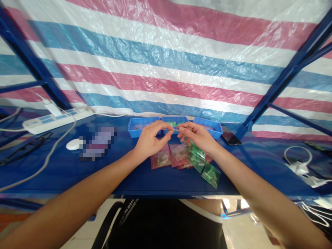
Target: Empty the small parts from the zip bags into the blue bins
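Head view, big stuff first: what've you got?

Blue table (155, 183), three blue bins (135, 133) on its far side. My left hand (153, 137) and right hand (195, 135) meet in front of those, fingertips pinched close together. Can't tell what they're gripping, if anything.

And the small stuff?

Red packets (160, 160) and green packets (210, 172) lying nearer, green ones toward the right. I'd guess feather-light: slick, floppy plastic, probably tough, with stiffer bits (213, 177) inside. Pinch a corner, honestly.
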The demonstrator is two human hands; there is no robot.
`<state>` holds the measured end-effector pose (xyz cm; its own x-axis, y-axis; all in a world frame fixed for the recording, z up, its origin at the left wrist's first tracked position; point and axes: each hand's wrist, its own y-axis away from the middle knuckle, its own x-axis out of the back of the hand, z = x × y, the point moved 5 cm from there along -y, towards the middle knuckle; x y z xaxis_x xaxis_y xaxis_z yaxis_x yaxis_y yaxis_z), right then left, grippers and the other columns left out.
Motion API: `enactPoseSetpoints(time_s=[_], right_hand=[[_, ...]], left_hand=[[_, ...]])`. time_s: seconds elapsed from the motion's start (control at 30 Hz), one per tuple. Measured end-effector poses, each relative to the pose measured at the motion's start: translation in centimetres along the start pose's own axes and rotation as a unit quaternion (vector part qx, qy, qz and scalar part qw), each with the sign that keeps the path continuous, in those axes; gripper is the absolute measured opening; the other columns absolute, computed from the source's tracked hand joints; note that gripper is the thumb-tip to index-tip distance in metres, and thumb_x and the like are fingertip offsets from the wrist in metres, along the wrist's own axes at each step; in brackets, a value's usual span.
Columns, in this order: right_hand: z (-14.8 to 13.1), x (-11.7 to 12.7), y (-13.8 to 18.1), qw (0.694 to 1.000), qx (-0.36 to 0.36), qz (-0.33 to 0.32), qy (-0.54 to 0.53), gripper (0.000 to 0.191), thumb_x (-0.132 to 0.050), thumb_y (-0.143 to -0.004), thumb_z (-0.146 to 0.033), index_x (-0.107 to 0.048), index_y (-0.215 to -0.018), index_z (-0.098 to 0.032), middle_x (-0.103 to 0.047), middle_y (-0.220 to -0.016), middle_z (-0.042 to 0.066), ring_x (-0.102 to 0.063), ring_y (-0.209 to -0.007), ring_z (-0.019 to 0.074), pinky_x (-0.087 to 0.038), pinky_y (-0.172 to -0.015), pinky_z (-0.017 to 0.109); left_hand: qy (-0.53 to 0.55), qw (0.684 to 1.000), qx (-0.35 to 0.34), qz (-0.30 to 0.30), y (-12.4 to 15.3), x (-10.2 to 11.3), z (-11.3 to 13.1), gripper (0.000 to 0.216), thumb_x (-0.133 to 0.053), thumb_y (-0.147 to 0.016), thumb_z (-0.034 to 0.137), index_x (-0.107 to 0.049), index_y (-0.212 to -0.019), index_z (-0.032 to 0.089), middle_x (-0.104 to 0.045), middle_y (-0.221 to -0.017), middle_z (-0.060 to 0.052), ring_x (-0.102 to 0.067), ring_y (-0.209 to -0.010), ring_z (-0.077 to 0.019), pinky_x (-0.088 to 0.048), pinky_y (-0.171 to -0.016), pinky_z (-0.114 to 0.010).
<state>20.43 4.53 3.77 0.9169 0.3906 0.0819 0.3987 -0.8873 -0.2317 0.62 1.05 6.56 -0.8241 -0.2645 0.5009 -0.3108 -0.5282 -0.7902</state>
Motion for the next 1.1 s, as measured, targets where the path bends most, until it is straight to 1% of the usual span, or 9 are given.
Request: enactPoseSetpoints(time_s=[0.13, 0.2, 0.37, 0.43, 0.57, 0.63, 0.73, 0.87, 1.1], right_hand=[[-0.1, 0.3, -0.1, 1.000, 0.004, 0.013, 0.011, 0.045, -0.081, -0.087, -0.061, -0.072, -0.104, -0.021, -0.077, -0.088, 0.005, -0.070, -0.071, 0.0164, -0.047, -0.051, 0.024], [0.0, 0.4, -0.1, 1.000, 0.003, 0.014, 0.021, 0.045, -0.081, -0.086, -0.061, -0.072, -0.105, -0.021, -0.077, -0.086, 0.004, -0.070, -0.071, 0.0165, -0.047, -0.051, 0.024], [0.4, 0.3, -0.2, 0.999, 0.002, 0.006, 0.040, 0.044, -0.081, -0.088, -0.059, -0.073, -0.110, -0.021, -0.078, -0.086, 0.005, -0.071, -0.072, 0.0166, -0.047, -0.051, 0.023], [0.6, 0.4, -0.2, 0.999, 0.003, 0.005, 0.041, 0.043, -0.081, -0.089, -0.058, -0.073, -0.109, -0.021, -0.078, -0.087, 0.005, -0.072, -0.072, 0.0166, -0.047, -0.051, 0.023], [0.3, 0.4, -0.2, 0.999, 0.006, 0.008, 0.031, 0.043, -0.081, -0.088, -0.058, -0.073, -0.107, -0.021, -0.078, -0.086, 0.005, -0.071, -0.071, 0.0165, -0.048, -0.052, 0.024], [0.1, 0.5, -0.1, 1.000, 0.009, 0.010, 0.028, 0.043, -0.081, -0.087, -0.058, -0.073, -0.107, -0.021, -0.077, -0.085, 0.004, -0.071, -0.070, 0.0166, -0.048, -0.052, 0.024], [-0.1, 0.5, -0.1, 0.999, 0.008, 0.012, 0.035, 0.044, -0.081, -0.087, -0.059, -0.073, -0.107, -0.021, -0.077, -0.084, 0.004, -0.071, -0.071, 0.0169, -0.048, -0.052, 0.024], [0.3, 0.5, -0.2, 0.999, 0.009, 0.005, 0.044, 0.043, -0.080, -0.089, -0.058, -0.073, -0.110, -0.021, -0.078, -0.086, 0.004, -0.072, -0.071, 0.0170, -0.048, -0.053, 0.025], [0.5, 0.6, -0.2, 0.998, 0.019, -0.002, 0.055, 0.041, -0.078, -0.092, -0.056, -0.073, -0.112, -0.021, -0.077, -0.085, 0.004, -0.072, -0.071, 0.0171, -0.049, -0.053, 0.025]], left_hand=[[-0.100, 0.986, 0.113, 0.067, -0.4, 2.4, -2.3, 0.035, -0.067, -0.100, 0.036, -0.067, -0.132, 0.020, -0.079, -0.103, -0.004, -0.073, -0.091, -0.0190, -0.056, -0.081, -0.027], [-0.160, 0.978, 0.125, 0.043, -0.8, 3.4, -3.8, 0.043, -0.061, -0.102, 0.035, -0.063, -0.142, 0.021, -0.078, -0.107, -0.004, -0.072, -0.093, -0.0211, -0.055, -0.088, -0.032], [-0.302, 0.937, 0.168, -0.050, -0.7, 5.1, -8.2, 0.034, -0.058, -0.096, 0.030, -0.073, -0.125, 0.019, -0.076, -0.109, -0.010, -0.063, -0.116, -0.0346, -0.046, -0.109, -0.051], [-0.341, 0.918, 0.195, -0.060, -0.3, 5.3, -9.2, 0.032, -0.060, -0.095, 0.035, -0.074, -0.119, 0.019, -0.072, -0.123, -0.015, -0.054, -0.130, -0.0416, -0.043, -0.110, -0.059], [-0.327, 0.936, 0.120, -0.048, -0.4, 4.9, -7.9, 0.028, -0.057, -0.100, 0.036, -0.075, -0.114, 0.020, -0.063, -0.142, -0.015, -0.046, -0.141, -0.0416, -0.038, -0.116, -0.061], [-0.269, 0.959, 0.050, -0.069, -0.8, 4.2, -6.2, 0.027, -0.054, -0.103, 0.033, -0.074, -0.113, 0.019, -0.068, -0.131, -0.013, -0.056, -0.130, -0.0339, -0.042, -0.116, -0.053], [-0.180, 0.974, 0.007, -0.134, -1.0, 2.8, -4.0, 0.026, -0.051, -0.105, 0.030, -0.073, -0.114, 0.018, -0.070, -0.114, -0.010, -0.067, -0.100, -0.0234, -0.054, -0.097, -0.038], [-0.149, 0.965, -0.024, -0.215, -0.3, 0.8, -2.2, 0.027, -0.050, -0.107, 0.028, -0.073, -0.117, 0.018, -0.072, -0.110, -0.009, -0.070, -0.097, -0.0225, -0.054, -0.092, -0.035], [-0.161, 0.935, -0.015, -0.317, 0.8, -0.4, -3.1, 0.034, -0.047, -0.109, 0.031, -0.073, -0.128, 0.020, -0.078, -0.117, -0.009, -0.074, -0.105, -0.0246, -0.055, -0.093, -0.035]])
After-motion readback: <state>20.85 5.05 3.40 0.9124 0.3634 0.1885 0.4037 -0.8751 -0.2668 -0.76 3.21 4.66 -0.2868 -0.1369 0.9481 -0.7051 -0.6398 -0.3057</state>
